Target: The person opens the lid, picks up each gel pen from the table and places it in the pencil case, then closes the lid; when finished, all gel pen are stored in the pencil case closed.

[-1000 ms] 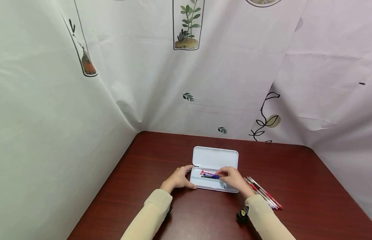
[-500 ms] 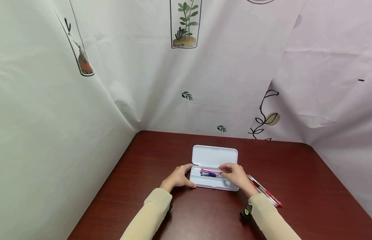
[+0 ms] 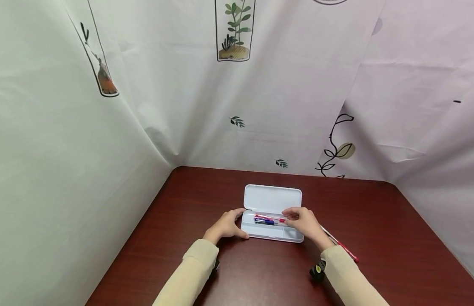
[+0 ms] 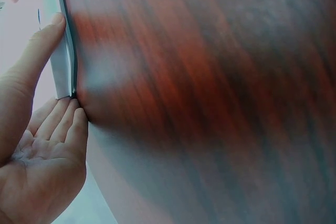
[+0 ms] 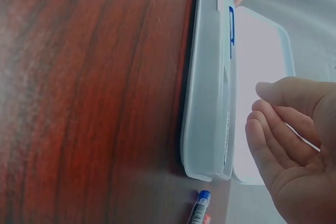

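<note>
A white rectangular plastic pencil case [image 3: 272, 221] lies open on a dark red wooden table [image 3: 191, 191], lid tipped back, with red and blue pens [image 3: 265, 219] in its tray. The left hand [image 3: 226, 226] grips the case's left end, thumb and fingers curled around it. The right hand [image 3: 303, 222] hovers over the tray's right end, fingers loosely bent and holding nothing, with more loose pens [image 3: 342, 246] just beside it.

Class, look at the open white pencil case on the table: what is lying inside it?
Inside the pencil case, a few pens, red and blue, lie along the far side. The right hand covers their right ends, so the exact count is unclear. The left hand holds the case's left end.
</note>
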### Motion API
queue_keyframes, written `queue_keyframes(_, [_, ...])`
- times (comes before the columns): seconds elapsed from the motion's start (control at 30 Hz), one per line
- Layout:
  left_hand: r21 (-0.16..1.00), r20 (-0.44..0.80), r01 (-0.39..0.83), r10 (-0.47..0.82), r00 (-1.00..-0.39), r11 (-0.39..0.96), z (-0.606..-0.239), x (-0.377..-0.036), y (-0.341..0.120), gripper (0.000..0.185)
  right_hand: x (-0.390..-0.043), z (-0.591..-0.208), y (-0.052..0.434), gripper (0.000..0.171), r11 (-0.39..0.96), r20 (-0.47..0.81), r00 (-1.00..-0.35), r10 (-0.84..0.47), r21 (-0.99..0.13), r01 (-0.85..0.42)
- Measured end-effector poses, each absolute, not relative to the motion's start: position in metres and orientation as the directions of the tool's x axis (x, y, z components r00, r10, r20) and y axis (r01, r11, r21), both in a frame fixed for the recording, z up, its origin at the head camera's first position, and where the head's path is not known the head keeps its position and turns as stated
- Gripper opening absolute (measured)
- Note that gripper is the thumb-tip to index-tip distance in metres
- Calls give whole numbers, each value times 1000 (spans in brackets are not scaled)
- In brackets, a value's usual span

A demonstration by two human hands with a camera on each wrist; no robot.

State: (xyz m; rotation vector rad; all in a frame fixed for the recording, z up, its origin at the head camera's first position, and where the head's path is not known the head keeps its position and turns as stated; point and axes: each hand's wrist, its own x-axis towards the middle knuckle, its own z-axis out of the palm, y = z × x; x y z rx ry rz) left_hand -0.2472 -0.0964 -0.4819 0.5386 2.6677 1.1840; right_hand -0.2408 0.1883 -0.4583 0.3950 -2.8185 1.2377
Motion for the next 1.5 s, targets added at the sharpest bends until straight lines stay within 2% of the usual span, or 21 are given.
queue_keyframes(0.43, [751, -20, 244, 391, -920, 613, -481, -246, -96, 90, -236, -461, 193, 20, 660, 82, -985, -150, -734, -161])
queue_keyframes(1.27, [759, -19, 241, 391, -920, 604, -478, -243, -97, 89, -227, -466, 223, 20, 679, 116, -988, -101, -718, -154])
queue_keyframes(1.5, [757, -18, 244, 392, -920, 606, -479, -244, -98, 90, -227, -462, 235, 20, 684, 84, -993, -80, -720, -116])
